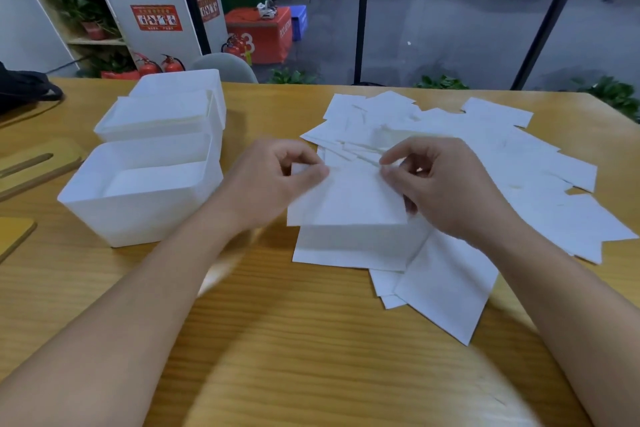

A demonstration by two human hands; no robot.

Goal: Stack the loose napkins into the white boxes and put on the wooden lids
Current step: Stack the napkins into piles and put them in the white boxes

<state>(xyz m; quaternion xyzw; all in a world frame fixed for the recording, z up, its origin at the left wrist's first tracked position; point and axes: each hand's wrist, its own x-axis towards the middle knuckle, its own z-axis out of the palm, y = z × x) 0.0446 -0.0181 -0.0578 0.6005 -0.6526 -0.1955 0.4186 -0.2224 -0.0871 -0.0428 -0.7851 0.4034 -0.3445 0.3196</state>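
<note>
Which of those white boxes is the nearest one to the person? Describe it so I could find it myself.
Start at the wooden table and look left of the spread of loose napkins, where the white boxes sit in a row. The nearest box is beside the left hand. Unlike the boxes behind it, it looks only shallowly filled.
</note>
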